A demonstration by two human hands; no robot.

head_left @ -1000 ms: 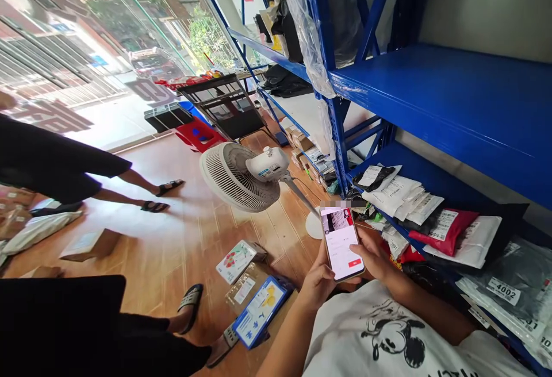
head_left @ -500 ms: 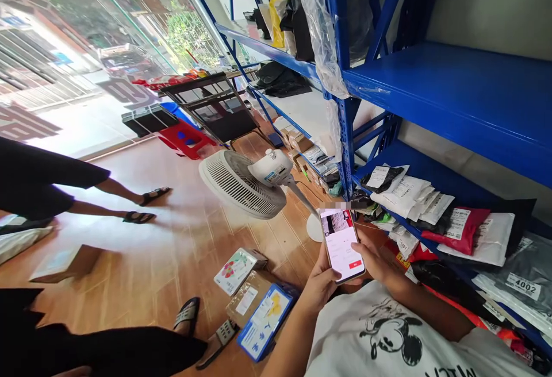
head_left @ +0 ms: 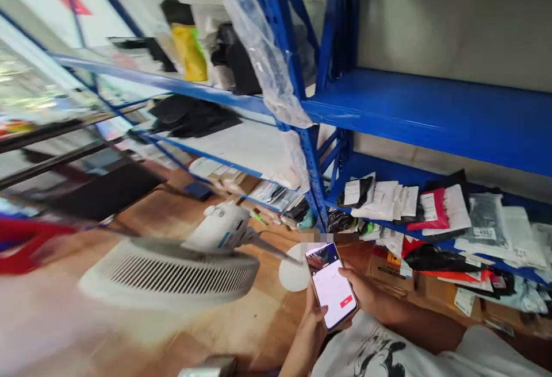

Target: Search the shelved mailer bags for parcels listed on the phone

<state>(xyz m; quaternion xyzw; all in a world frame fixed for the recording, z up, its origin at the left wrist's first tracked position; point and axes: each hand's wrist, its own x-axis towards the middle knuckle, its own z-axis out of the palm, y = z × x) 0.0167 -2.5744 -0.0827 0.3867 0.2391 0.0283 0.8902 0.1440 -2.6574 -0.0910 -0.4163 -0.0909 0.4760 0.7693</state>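
Note:
A smartphone (head_left: 331, 288) with a lit screen is held upright in front of my chest. The screen has a camera picture at the top, a white form below and a red button near the bottom. My left hand (head_left: 314, 311) grips the phone's left edge, with its thumb at the lower left. Around the right edge is my right hand (head_left: 360, 288), its thumb touching the screen's upper right side. The fingers behind the phone are mostly hidden.
A white standing fan (head_left: 181, 268) stands on the wooden floor to the left. Blue metal shelving (head_left: 422, 118) fills the right, with several labelled parcels (head_left: 383, 199) on its lower shelf. Cardboard boxes (head_left: 392, 270) sit beneath. A red stool (head_left: 26, 245) appears blurred at far left.
The view has swung right toward the shelves, leaving the other people and most floor boxes out of sight. Both hands still hold the phone, and its camera picture is darker.

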